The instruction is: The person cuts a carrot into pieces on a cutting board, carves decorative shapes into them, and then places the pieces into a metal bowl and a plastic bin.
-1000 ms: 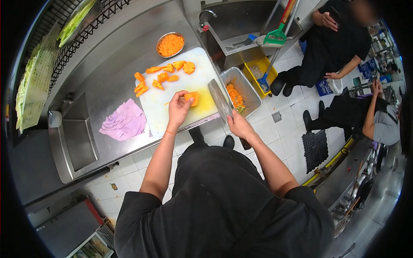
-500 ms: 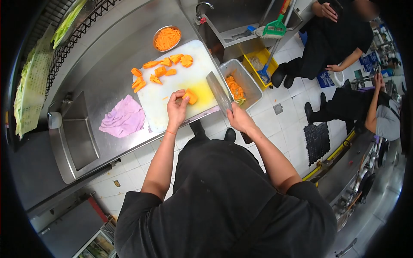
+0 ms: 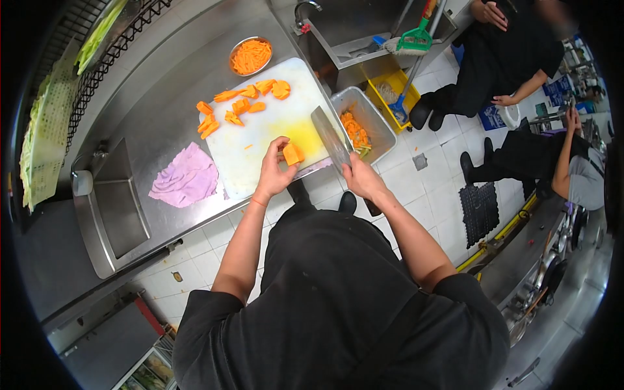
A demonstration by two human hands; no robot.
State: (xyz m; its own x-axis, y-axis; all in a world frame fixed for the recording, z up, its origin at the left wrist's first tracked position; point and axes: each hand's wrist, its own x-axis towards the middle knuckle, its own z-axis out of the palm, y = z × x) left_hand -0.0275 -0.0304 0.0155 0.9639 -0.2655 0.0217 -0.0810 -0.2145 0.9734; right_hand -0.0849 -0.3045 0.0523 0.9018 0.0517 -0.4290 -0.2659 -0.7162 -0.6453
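An orange vegetable block (image 3: 293, 153) is between the thumb and fingers of my left hand (image 3: 277, 168), over the yellow-stained part of a white cutting board (image 3: 244, 153). My right hand (image 3: 363, 179) grips a wide-bladed knife (image 3: 330, 138), its blade tilted along the board's right edge, apart from the block. Cut orange pieces (image 3: 240, 106) lie across the far and left parts of the board. Beyond its far edge stands a metal bowl of orange shreds (image 3: 251, 56).
Left of the board lies a pink cloth (image 3: 186, 175). A grey bin with peelings (image 3: 383, 130) and a yellow bucket (image 3: 404, 97) stand to the right. Two other people (image 3: 500, 62) are at the right. A sink (image 3: 116, 208) is at the left.
My left hand has shifted slightly right and down, its fingers spread wider around the block, which has turned and moved a little right. The knife has barely moved.
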